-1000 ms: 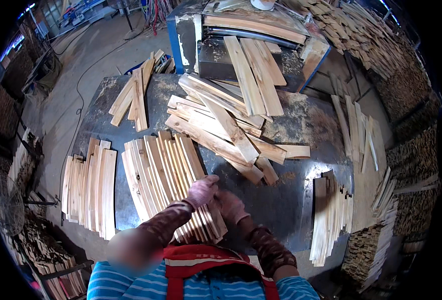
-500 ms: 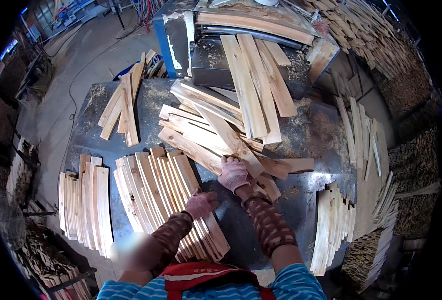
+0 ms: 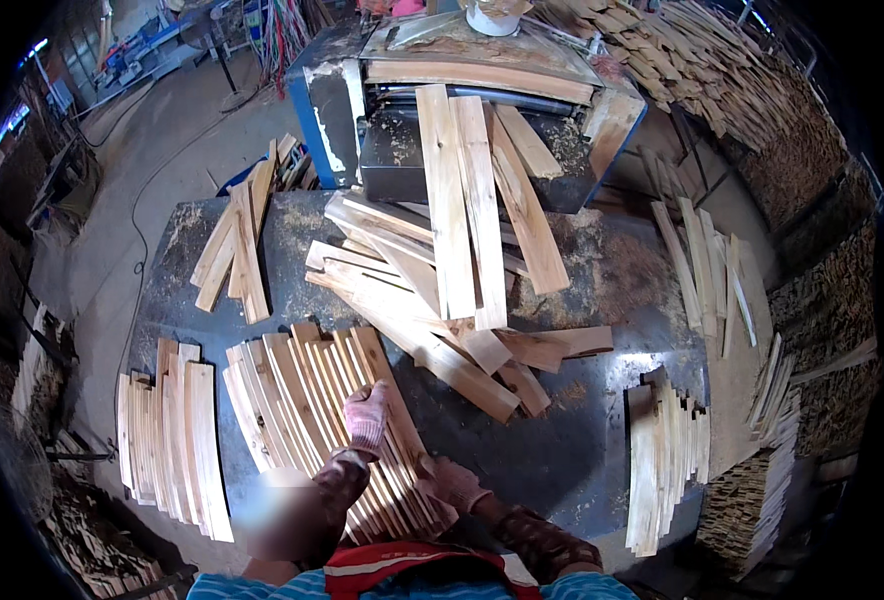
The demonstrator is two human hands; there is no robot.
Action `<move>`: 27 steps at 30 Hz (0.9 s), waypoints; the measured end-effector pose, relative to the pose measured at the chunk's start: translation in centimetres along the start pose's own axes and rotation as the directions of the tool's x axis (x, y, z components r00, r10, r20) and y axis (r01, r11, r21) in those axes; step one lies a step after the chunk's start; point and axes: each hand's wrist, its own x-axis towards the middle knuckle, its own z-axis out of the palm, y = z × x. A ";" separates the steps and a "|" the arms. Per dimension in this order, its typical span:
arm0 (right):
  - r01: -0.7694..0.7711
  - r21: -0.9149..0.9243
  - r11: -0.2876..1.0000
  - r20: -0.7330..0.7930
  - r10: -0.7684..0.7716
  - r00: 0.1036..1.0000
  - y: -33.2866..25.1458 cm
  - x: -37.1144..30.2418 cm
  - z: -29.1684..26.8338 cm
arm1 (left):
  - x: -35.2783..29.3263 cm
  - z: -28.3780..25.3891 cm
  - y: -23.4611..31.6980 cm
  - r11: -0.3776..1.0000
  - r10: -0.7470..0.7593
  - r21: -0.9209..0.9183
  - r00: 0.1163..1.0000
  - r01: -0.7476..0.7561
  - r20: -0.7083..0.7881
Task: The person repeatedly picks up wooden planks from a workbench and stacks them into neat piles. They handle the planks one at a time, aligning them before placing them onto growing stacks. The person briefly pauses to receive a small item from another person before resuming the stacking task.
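Note:
A row of narrow wooden boards, set on edge and packed side by side, lies before me on the dark metal table. My left hand, in a pinkish knit glove, is closed over the upper edge of a wooden board near the row's right side. Lower down, my right hand, gloved alike, has its fingers curled against the right end of the row, on the outermost board. Part of its grip is hidden. Beyond my hands lies a loose heap of boards, crossing at various angles.
A planing machine stands at the table's far side, with several boards sticking out over the heap. Upright board rows stand at left and right. Crossed boards lie at far left. A cable runs along the floor.
My right hand has left the loose heap and come down toward me to the row's right side. My left hand has moved slightly up and left along the row. The head view has shifted a little.

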 end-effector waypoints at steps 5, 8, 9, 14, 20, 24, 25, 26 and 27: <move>0.229 -0.060 0.972 -0.488 -0.229 0.842 3.2 4.7 -4.7 | 5.1 5.1 2.7 0.855 0.490 -0.266 0.862 -0.446 0.129; -0.090 -0.151 0.984 -0.804 -0.069 0.590 4.1 10.8 -13.3 | 7.0 9.8 8.9 0.867 0.424 0.141 0.856 -0.479 0.297; -0.189 -0.232 0.954 -0.852 -0.105 0.514 4.4 12.6 -16.1 | 8.4 11.6 9.7 0.902 0.395 0.063 0.875 -0.427 0.279; -0.274 0.083 0.958 -0.774 0.235 0.589 1.6 17.0 -22.8 | 13.4 14.3 11.1 0.913 0.234 -0.405 0.874 -0.046 0.427; -0.113 0.413 0.904 -0.563 0.351 0.749 2.7 12.1 -24.2 | 8.2 6.2 11.9 0.844 0.190 -0.520 0.833 0.132 0.519; -0.028 -0.043 0.999 -0.807 -0.018 0.591 5.7 10.1 -19.0 | 4.1 -1.0 7.8 0.846 0.175 -0.529 0.903 0.066 0.393; -0.094 -0.101 0.990 -0.765 -0.017 0.643 5.4 10.0 -18.6 | 3.3 -3.3 5.8 0.904 0.110 -0.419 0.904 0.082 0.414; -0.118 -0.167 0.979 -0.732 -0.043 0.680 5.2 10.3 -18.6 | 2.2 -5.2 3.7 0.947 0.041 -0.304 0.905 0.099 0.423; -0.129 -0.235 0.963 -0.689 -0.071 0.721 4.6 10.9 -18.5 | 0.2 -5.5 1.8 0.890 0.062 -0.442 0.931 0.111 0.359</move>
